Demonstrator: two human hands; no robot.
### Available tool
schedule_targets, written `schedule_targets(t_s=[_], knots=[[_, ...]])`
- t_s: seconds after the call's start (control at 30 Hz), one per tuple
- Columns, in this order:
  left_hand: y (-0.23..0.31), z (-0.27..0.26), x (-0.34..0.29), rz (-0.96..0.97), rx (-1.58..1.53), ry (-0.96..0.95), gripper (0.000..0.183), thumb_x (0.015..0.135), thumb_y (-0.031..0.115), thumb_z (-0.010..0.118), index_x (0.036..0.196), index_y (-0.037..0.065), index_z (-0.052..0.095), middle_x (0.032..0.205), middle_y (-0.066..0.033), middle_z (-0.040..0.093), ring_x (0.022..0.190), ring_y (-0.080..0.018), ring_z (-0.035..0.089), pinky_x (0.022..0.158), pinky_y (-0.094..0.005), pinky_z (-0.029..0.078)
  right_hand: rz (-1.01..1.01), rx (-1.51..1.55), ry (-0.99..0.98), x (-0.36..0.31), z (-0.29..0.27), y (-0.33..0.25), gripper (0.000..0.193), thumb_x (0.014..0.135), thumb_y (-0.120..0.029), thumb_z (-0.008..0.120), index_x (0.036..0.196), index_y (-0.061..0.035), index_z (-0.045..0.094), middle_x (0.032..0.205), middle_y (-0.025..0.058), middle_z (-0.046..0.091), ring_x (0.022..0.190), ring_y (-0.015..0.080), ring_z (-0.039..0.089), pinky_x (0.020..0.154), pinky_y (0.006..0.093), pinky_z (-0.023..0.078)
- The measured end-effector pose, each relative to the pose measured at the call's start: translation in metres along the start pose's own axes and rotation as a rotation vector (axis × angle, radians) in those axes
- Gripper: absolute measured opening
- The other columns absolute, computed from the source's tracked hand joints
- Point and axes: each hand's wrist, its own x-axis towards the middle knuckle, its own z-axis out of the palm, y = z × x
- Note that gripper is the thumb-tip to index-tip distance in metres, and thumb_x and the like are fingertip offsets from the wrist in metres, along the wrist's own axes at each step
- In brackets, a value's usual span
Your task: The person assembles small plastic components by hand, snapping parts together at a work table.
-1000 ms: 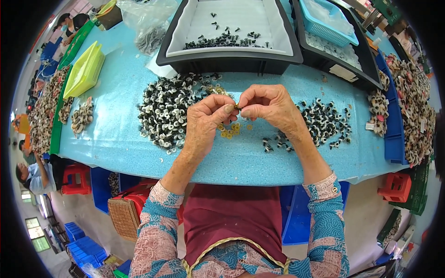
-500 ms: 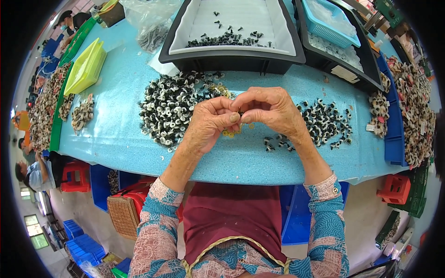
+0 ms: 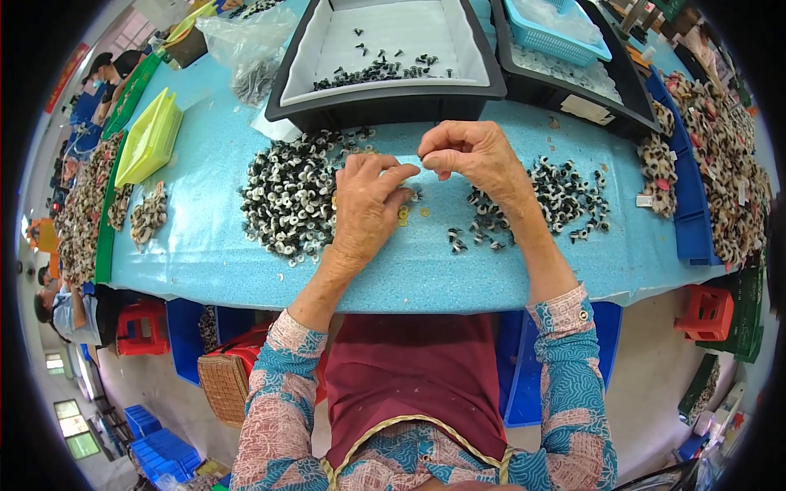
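My left hand [image 3: 366, 206] is low over the table, its fingers bent and its thumb apart from the index finger, with nothing visible between them. Small yellow rings [image 3: 402, 216] lie beside its fingertips, partly hidden by the hand. A tiny dark and pale piece [image 3: 417, 196] shows by the thumb. Farther right, my right hand [image 3: 479, 161] is raised in a pinch; whatever its fingertips hold is too small to make out. Left of my left hand spreads a large heap of black stemmed pegs and white rings [image 3: 286, 196]. A smaller heap of black-and-white pegs [image 3: 565, 196] lies beyond my right wrist.
A black tray with a white liner [image 3: 393, 102] holding loose black pegs stands at the back. Right of it is another black bin [image 3: 565, 102] with a blue basket [image 3: 565, 37]. A yellow-green basket [image 3: 151, 139] and plush pieces [image 3: 149, 214] lie left; a blue crate [image 3: 696, 204] borders the right.
My hands, fingertips together before, have parted. The left has turned downward toward the yellow rings; the right has stayed pinched and moved slightly up. The whole view has shifted a little.
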Motion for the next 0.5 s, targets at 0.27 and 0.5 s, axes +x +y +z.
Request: schedule_targets(t_s=[0.27,0.5], knots=[[0.004,-0.004,0.002,0.052,-0.029,0.034,0.014,0.069,0.005,0.07,0.082,0.011,0.067,0.08,0.0016,0.062,0.076,-0.0166,0.053,0.071,-0.0326,0.039,0.031,0.086,-0.027,-0.001,0.001,-0.005,0.012,0.072,-0.004,0.072,0.082,-0.0019,0.066,0.07,0.0015,0.063,0.062,0.0062,0.057,0.056,0.0185,0.047],[0.004,-0.009,-0.001,-0.531,-0.809,0.099,0.004,0.082,-0.001,0.061,0.086,0.0,0.059,0.078,-0.0051,0.064,0.072,-0.0099,0.063,0.065,-0.0215,0.05,0.058,0.198,-0.111,-0.007,0.017,-0.007,0.019,0.07,-0.002,0.074,0.087,-0.0031,0.064,0.073,0.0004,0.064,0.066,0.0056,0.058,0.06,0.0188,0.048]])
